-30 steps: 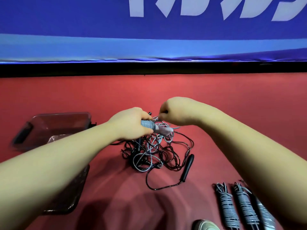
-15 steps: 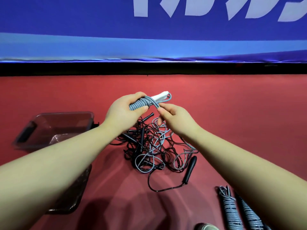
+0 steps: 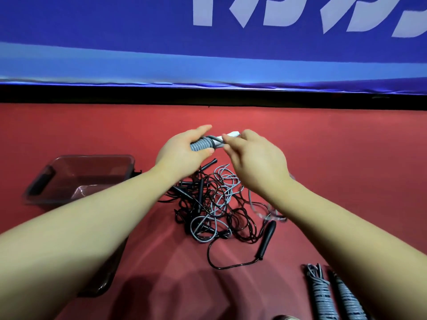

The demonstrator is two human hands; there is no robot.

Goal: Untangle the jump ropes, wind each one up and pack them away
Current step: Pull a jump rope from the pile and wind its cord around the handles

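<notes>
Red floor (image 3: 335, 158) with a blue banner (image 3: 92, 42) running along the back. Far left I've got a dark see-through bin (image 3: 92, 169). Left hand (image 3: 182, 155) is up off the floor, fingers wrapped round a coiled grey jump rope (image 3: 202, 145). Right hand (image 3: 256, 162) pinches that same rope by its white handle (image 3: 232, 134). Below them sits the black-and-grey tangle (image 3: 215, 204), and bottom right two wound ropes (image 3: 321, 294) lie side by side.

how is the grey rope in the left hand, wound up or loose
Wound, at least partly: the grey rope sits in tight coils in the left hand.
</notes>
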